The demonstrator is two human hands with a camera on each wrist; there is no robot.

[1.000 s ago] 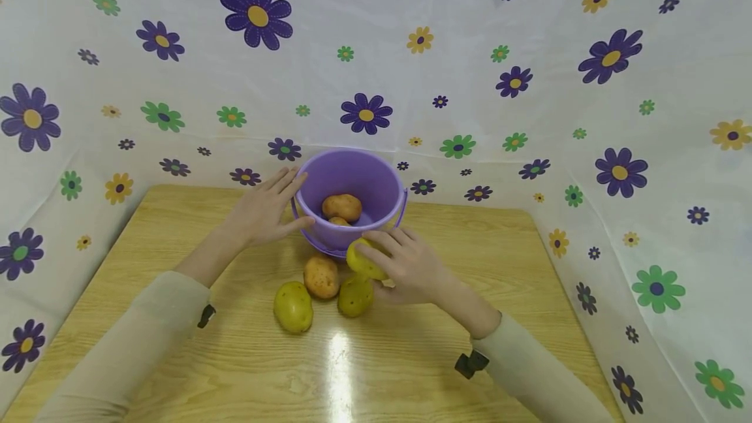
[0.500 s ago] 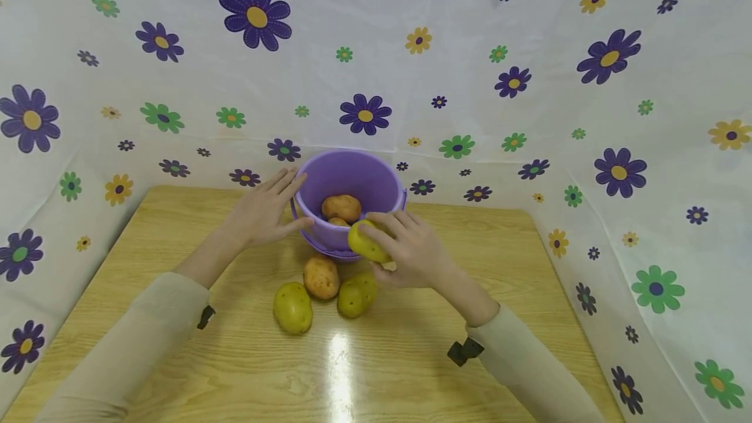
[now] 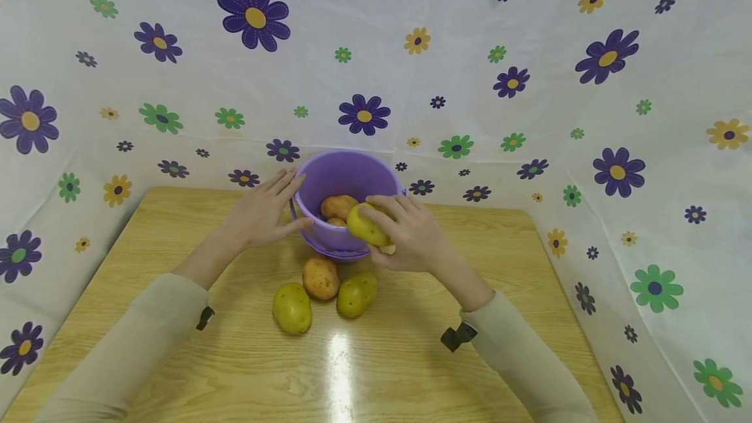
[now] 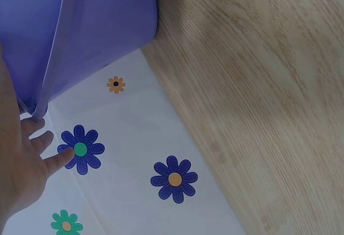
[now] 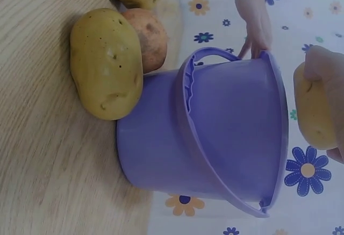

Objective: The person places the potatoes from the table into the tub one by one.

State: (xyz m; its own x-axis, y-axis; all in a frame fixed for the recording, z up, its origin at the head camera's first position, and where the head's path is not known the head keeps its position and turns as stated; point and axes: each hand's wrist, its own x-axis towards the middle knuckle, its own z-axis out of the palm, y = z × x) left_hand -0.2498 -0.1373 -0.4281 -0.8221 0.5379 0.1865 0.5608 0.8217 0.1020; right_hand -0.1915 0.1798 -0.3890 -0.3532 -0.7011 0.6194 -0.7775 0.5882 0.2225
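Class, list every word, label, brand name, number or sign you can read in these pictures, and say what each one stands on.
None: no readable text shows in any view.
The purple bucket is plain, with no label or brand.
The potatoes and the wooden table carry no writing.
The white cloth bears only printed flowers, no letters or numbers.

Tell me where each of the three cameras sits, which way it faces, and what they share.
Head: above, facing forward and down at the purple bucket, three potatoes on the wooden table, both sleeved arms.
Left wrist: low, beside the bucket wall; left hand at the edge.
Right wrist: sideways at the bucket; right hand holds a yellow potato at its rim.
Shared: all three show the bucket.
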